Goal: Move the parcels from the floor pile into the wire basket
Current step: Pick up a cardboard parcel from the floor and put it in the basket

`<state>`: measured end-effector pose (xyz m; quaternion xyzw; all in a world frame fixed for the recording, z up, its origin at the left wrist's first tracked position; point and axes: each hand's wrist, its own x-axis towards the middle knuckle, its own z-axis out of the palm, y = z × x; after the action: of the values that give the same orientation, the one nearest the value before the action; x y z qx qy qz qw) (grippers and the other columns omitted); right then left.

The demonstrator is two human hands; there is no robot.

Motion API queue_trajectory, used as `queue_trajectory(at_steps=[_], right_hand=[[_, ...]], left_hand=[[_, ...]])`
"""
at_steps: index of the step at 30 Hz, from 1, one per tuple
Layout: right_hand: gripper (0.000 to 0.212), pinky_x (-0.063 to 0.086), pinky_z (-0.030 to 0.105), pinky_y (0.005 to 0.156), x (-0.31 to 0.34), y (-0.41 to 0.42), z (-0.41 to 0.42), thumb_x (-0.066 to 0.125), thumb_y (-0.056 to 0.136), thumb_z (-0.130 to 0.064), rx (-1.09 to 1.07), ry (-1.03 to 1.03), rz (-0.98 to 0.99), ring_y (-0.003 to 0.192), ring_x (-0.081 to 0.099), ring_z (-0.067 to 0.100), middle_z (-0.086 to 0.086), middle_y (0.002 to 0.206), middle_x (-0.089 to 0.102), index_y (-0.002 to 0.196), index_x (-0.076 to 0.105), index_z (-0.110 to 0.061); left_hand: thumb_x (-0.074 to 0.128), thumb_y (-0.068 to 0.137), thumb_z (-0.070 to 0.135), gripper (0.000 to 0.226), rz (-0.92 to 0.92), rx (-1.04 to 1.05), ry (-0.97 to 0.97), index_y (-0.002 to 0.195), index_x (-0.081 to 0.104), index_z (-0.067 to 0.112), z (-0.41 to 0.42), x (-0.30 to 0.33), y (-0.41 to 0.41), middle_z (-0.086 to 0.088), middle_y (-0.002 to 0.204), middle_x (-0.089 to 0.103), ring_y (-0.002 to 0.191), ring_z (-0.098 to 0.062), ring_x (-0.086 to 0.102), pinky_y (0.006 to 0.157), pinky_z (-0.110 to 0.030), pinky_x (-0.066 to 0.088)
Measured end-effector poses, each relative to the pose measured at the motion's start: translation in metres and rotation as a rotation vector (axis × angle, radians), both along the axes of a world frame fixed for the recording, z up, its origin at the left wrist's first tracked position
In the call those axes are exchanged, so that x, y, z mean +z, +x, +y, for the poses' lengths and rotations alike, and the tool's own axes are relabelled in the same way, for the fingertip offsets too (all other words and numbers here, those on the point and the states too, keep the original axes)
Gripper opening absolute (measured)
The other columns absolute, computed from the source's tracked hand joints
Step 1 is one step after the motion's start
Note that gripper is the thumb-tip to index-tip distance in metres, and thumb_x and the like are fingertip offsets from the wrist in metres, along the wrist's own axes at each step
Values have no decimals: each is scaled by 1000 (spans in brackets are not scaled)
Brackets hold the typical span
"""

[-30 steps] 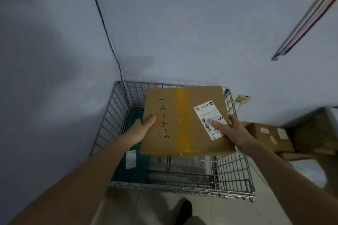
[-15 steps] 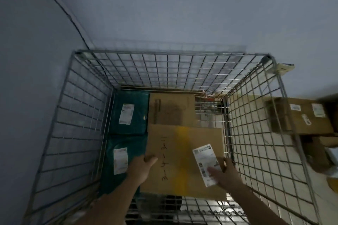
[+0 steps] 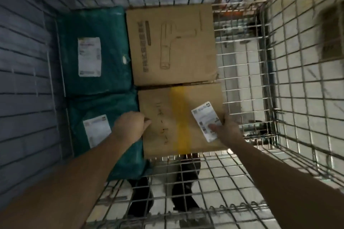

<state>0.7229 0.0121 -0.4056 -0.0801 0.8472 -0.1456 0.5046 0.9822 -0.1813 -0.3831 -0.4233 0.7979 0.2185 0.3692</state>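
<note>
Teal parcels (image 3: 96,57) beside, blurry wire basket (image 3: 290,72)

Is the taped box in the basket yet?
In. The taped box lies flat inside the wire basket, both hands gripping it.

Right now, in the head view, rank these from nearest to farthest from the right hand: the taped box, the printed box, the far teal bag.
1. Taped box: gripped by the right hand at its right edge.
2. Printed box: directly beyond the taped box, against the basket's back.
3. Far teal bag: back left corner, across the basket.
</note>
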Motion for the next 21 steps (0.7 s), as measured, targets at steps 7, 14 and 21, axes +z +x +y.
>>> queue_trajectory(at_steps=[7,14,21], right_hand=[[43,61,31,59,15,7,-8,77,92,-31,121,5,28,76,73,12,-5,101,73,124,49,-29],[54,60,36,75,248,-39,-74,71,96,-35,442,-1,95,92,69,24,14,129,67,144,52,-18],[44,59,35,79,573,-68,-42,69,95,-44,388,-109,417,92,69,24,5,120,71,133,63,-22]], left_hand=[[45,107,45,41,-59,-126,18,87,59,13,-12,1,-12,-6,92,65,79,-21,59,69,-34,49],[47,102,59,45,-51,-389,-7,107,63,17,-67,220,-19,-3,105,67,96,-21,63,75,-32,52],[49,98,65,48,83,-499,-155,101,62,19,-101,527,-60,7,82,54,68,-9,48,54,-29,35]])
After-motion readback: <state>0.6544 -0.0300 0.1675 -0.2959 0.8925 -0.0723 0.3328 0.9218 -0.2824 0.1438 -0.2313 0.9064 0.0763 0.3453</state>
